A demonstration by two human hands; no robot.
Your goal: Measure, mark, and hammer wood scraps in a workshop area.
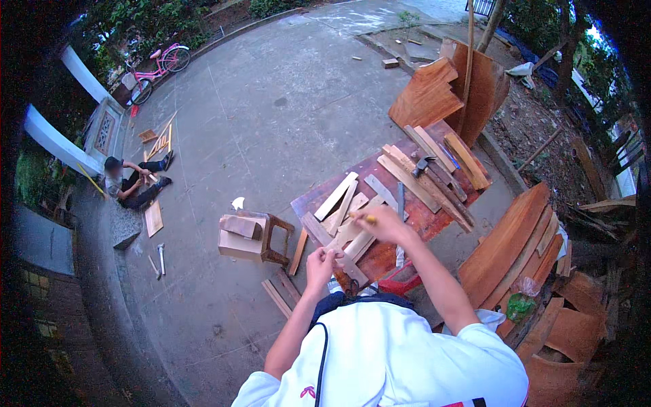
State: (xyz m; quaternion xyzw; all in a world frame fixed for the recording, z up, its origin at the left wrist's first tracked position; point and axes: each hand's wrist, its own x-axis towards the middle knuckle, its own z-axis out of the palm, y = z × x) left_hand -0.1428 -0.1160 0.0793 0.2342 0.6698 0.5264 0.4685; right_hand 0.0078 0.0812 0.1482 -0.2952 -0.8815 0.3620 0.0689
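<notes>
Right hand (381, 225) was curled mostly closed, small yellow item (371, 219) in the fingers, over the pale wood strips (336, 195) near the close end of the table (432, 218). From where I stood, couldn't tell what the item was. Left hand (323, 266) was bent at the table's near left edge, beside a grey-brown board (317, 229); couldn't tell how far it was closed or whether it had hold of anything. Pale strips lay loose, overlapping at angles. Hammer (424, 165) sat on longer lengths farther up the table. Wooden stool (278, 239) stood left of the table, brown block (241, 227) on top. Big brown planks (505, 247) leaned together at right. Far left, a co-worker (132, 183) in a dark cap sat low; pink bicycle (161, 66) behind.
</notes>
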